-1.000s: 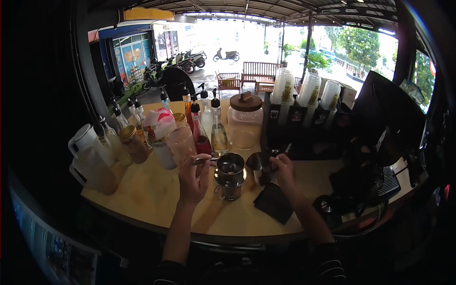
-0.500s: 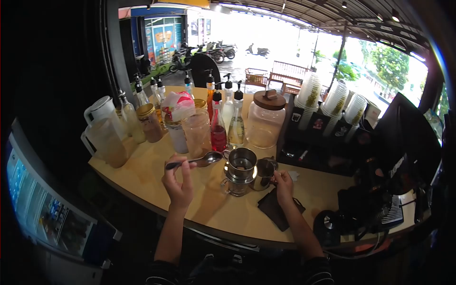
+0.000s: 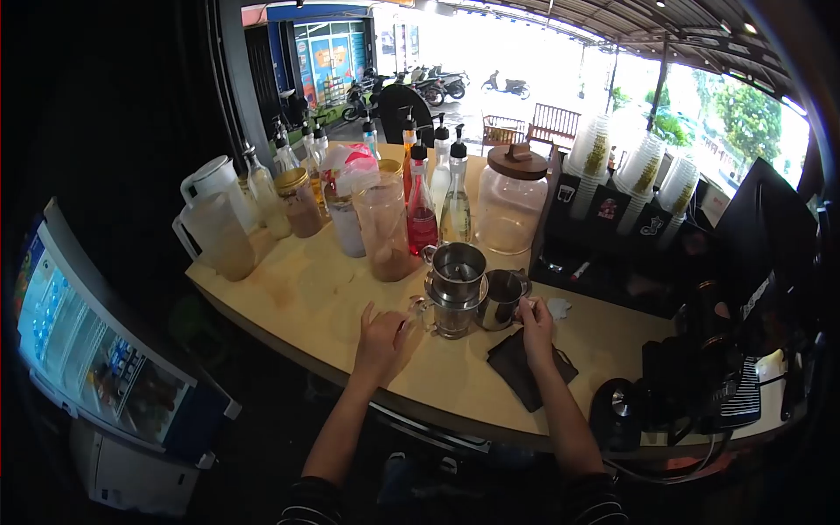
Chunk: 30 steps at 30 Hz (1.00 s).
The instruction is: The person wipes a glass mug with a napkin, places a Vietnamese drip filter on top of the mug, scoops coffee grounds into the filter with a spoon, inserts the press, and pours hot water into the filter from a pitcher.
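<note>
A metal drip coffee filter (image 3: 459, 265) sits on top of a clear glass mug (image 3: 452, 320) near the counter's front edge. My left hand (image 3: 381, 343) is just left of the mug's handle, fingers apart; no spoon shows in it, and I cannot see where the spoon lies. Beside the mug stands a small steel pitcher (image 3: 500, 302). My right hand (image 3: 536, 327) pinches its handle, with the pitcher resting on the counter. Below that hand lies a dark folded cloth (image 3: 516, 372). Behind the filter is a tall clear jar (image 3: 381, 223) with brown powder at its bottom.
Pump bottles, including a red syrup bottle (image 3: 422, 214), stand along the back of the wooden counter (image 3: 306, 302). Plastic pitchers (image 3: 219, 241) are at left. A wooden-lidded glass jar (image 3: 512, 206) stands beside a black holder with stacked cups (image 3: 591, 149). Black equipment (image 3: 691, 372) is at right.
The spoon has gone from my left hand, which has come down toward the mug's handle. My right hand stays on the pitcher. The whole view has shifted slightly.
</note>
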{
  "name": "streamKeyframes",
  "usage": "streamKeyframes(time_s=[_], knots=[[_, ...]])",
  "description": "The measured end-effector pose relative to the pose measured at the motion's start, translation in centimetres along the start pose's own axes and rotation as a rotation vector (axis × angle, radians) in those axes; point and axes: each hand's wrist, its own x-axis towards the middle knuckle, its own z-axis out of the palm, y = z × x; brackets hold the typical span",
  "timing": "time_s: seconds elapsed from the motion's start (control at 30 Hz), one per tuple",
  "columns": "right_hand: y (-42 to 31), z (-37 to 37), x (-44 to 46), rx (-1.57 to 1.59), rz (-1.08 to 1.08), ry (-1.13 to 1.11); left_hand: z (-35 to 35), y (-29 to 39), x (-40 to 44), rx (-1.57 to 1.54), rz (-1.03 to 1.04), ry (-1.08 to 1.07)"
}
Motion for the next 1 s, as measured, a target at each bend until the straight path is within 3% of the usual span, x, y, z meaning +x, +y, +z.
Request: streamKeyframes(time_s=[0.37, 0.47, 0.53, 0.57, 0.63, 0.73, 0.87, 0.93, 1.0], knots=[[0.5, 0.2, -0.3, -0.145, -0.065, 0.071, -0.5, -0.4, 0.9, 0.169, 0.028, -0.306], [0.6, 0.2, -0.2, -0.158, -0.094, 0.077, -0.7, -1.0, 2.2, -0.050, -0.040, -0.198], [-0.4, 0.4, -0.5, -0.166, -0.112, 0.091, -0.5, -2.1, 3.7, -0.483, -0.152, 0.111], [-0.7, 0.5, -0.6, -0.180, -0.124, 0.098, -0.5, -2.8, 4.5, -0.486, -0.145, 0.108], [0.0, 0.0, -0.3, -0.203, -0.136, 0.139, -0.6, -4.0, 6.7, -0.519, -0.326, 0.272], [-0.7, -0.7, -0.7, -0.250, -0.163, 0.241, 0.8, -5.7, 10.0, -0.452, -0.304, 0.419], [-3.1, -0.2, -2.1, -0.130, -0.240, 0.363, 3.2, -7.8, 14.0, -0.418, -0.193, 0.512], [-6.1, 1.0, -3.0, -0.159, -0.267, 0.360, 4.2, -8.9, 14.2, -0.534, -0.191, 0.428], [-9.9, 3.2, -3.9, -0.205, -0.483, 0.232, 3.4, -9.3, 14.1, -0.582, -0.175, 0.391]])
